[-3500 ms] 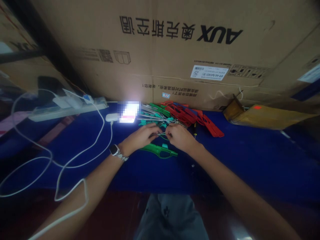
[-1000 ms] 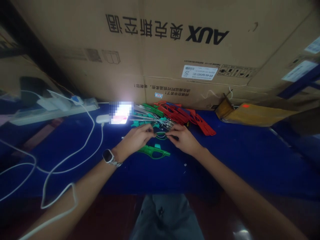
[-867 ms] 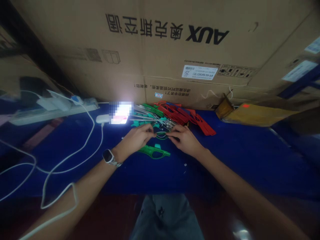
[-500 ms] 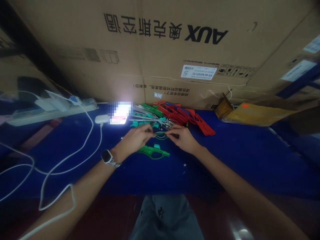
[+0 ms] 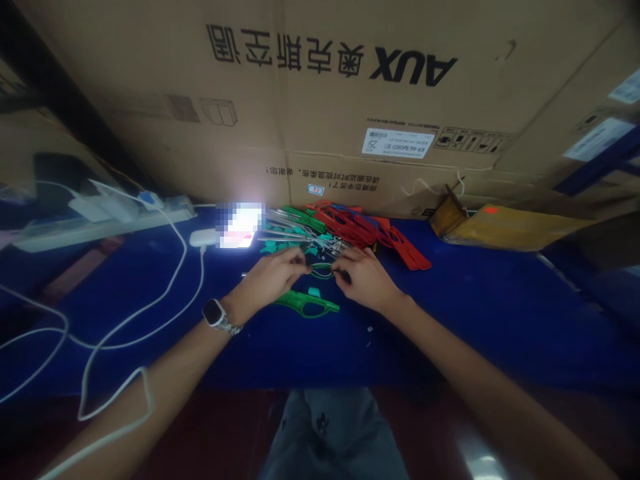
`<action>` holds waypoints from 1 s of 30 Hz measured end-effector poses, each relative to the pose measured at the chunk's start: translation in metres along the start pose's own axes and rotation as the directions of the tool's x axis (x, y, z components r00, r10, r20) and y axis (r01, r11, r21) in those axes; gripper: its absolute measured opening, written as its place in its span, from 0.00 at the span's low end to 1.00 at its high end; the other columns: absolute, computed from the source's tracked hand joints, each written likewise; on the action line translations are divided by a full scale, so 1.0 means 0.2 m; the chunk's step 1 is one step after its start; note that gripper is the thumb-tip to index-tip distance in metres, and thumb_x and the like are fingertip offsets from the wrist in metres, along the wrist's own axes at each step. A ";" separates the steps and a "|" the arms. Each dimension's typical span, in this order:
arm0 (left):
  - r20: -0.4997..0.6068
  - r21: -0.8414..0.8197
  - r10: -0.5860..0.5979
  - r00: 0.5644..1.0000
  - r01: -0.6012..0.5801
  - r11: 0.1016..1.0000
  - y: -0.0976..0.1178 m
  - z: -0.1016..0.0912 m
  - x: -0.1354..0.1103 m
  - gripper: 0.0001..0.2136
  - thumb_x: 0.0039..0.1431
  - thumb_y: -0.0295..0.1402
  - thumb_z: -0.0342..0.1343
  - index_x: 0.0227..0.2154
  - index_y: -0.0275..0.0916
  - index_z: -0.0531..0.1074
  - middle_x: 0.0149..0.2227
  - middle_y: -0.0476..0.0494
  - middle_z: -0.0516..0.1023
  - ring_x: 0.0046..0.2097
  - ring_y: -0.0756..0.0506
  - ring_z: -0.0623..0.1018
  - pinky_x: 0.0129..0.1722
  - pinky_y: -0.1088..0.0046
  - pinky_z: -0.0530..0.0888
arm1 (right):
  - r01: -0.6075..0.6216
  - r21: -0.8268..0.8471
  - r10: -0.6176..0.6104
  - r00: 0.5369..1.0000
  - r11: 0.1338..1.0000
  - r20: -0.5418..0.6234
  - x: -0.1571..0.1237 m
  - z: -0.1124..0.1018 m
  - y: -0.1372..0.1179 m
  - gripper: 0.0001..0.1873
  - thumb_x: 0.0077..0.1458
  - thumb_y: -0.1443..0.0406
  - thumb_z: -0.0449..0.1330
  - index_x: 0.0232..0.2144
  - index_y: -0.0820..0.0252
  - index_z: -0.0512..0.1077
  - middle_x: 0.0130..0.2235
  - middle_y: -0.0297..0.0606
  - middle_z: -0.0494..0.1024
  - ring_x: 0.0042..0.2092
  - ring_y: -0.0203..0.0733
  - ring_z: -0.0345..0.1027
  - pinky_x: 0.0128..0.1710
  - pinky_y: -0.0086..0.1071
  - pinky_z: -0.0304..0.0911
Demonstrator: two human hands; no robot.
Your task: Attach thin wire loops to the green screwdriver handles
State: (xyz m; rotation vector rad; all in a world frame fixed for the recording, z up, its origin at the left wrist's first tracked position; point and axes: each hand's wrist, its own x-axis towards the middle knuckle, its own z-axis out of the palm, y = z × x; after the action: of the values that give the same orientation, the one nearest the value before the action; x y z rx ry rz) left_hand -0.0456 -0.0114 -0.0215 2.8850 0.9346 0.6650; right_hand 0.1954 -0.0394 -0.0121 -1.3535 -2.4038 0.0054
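Note:
My left hand [image 5: 273, 277] and my right hand [image 5: 364, 277] are close together over a blue table [image 5: 475, 313], each pinching an end of a small green ring-shaped part [image 5: 321, 270] held between them. A watch is on my left wrist. Just below my hands lies a green plastic handle piece [image 5: 306, 304]. Behind them is a heap of green and teal pieces with metal rods [image 5: 290, 230] and a heap of red plastic pieces [image 5: 370, 233].
A large cardboard box [image 5: 325, 107] stands along the back of the table. A bright phone screen [image 5: 239, 225] glows at the left of the heaps, with a white charger cable [image 5: 165, 293] and a power strip [image 5: 100, 220]. A brown padded envelope [image 5: 505, 228] lies at the right.
My hands have stayed together on the green ring, with small finger shifts. The view has drifted slightly since the oldest frame.

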 end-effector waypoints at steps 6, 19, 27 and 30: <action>0.003 0.006 -0.001 1.000 0.001 1.000 0.00 0.00 0.00 0.09 0.67 0.26 0.53 0.40 0.39 0.79 0.42 0.44 0.75 0.37 0.49 0.77 0.35 0.73 0.72 | 0.011 -0.003 -0.011 0.999 1.000 0.032 0.01 -0.02 -0.01 0.08 0.54 0.72 0.58 0.35 0.59 0.75 0.38 0.40 0.77 0.41 0.44 0.70 0.45 0.38 0.55; 0.004 -0.014 0.004 1.000 -0.003 1.000 0.00 0.00 0.00 0.10 0.67 0.26 0.52 0.39 0.39 0.80 0.42 0.44 0.75 0.37 0.49 0.76 0.36 0.73 0.73 | 0.213 0.114 -0.229 0.961 0.970 0.153 0.10 -0.02 0.04 0.08 0.61 0.66 0.59 0.42 0.59 0.78 0.39 0.40 0.77 0.42 0.43 0.71 0.45 0.37 0.61; 0.004 0.023 0.018 1.000 -0.018 1.000 0.01 0.01 0.01 0.12 0.68 0.26 0.50 0.39 0.40 0.80 0.42 0.43 0.75 0.38 0.47 0.76 0.35 0.72 0.73 | 0.383 -0.024 -0.367 0.900 0.924 0.234 0.11 -0.07 0.05 0.09 0.61 0.64 0.58 0.38 0.57 0.79 0.36 0.40 0.75 0.40 0.45 0.68 0.46 0.40 0.59; 0.020 0.050 0.007 1.000 -0.008 0.999 0.02 0.00 0.01 0.12 0.67 0.26 0.50 0.40 0.41 0.80 0.42 0.43 0.75 0.39 0.47 0.76 0.35 0.72 0.73 | 0.443 0.004 -0.430 0.867 0.896 0.253 0.13 -0.09 0.08 0.09 0.61 0.63 0.58 0.38 0.56 0.79 0.36 0.39 0.75 0.39 0.44 0.68 0.46 0.39 0.58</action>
State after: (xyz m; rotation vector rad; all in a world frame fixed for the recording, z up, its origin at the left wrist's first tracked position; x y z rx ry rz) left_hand -0.0414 -0.0132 -0.0200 2.9346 0.9522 0.6213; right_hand 0.2020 -0.0128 0.0099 -0.8352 -2.8944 -0.0131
